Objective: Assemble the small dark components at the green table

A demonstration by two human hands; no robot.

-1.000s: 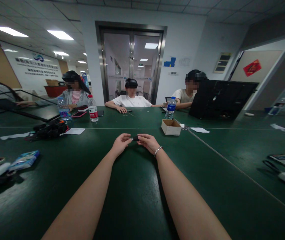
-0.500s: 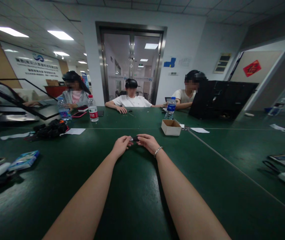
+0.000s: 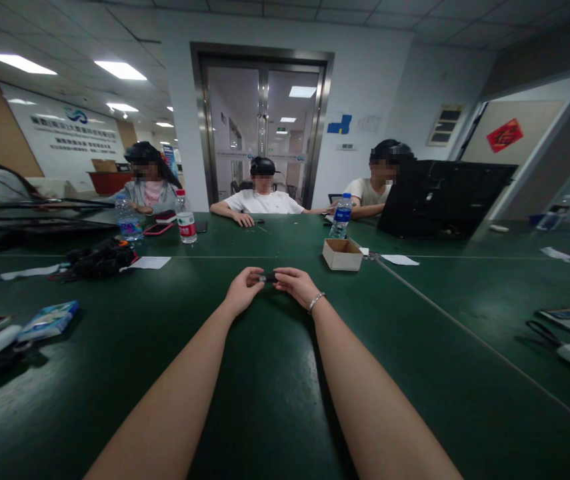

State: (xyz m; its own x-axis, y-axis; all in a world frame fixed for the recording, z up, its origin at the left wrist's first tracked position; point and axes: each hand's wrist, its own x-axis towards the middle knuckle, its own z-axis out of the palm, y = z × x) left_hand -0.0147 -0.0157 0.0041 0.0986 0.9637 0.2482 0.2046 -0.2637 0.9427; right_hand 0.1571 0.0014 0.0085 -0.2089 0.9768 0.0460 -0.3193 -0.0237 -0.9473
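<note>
Over the green table [image 3: 269, 360], my two hands meet around a small black object [image 3: 270, 277] with a pale, shiny end on its left; its exact kind is too small to make out. My right hand [image 3: 295, 285], with a silver bracelet at the wrist, pinches the dark end between thumb and fingers. On the other side, the thumb and fingertips of my left hand [image 3: 243, 292] close around the pale end, partly hiding it. A small open cardboard box [image 3: 343, 259] stands to the right beyond my hands.
Bottles [image 3: 186, 220] stand farther back, one beside a phone [image 3: 159, 229]. Black straps [image 3: 102, 259] lie at left, a blue-white packet [image 3: 49, 320] nearer. A black monitor-like panel [image 3: 445, 200] rises at back right. Several people sit around the table, one opposite me [image 3: 262, 200].
My left thumb and fingers have parted slightly around the pale end. My right hand stays in place. At far left, the black frame has swung down flat.
</note>
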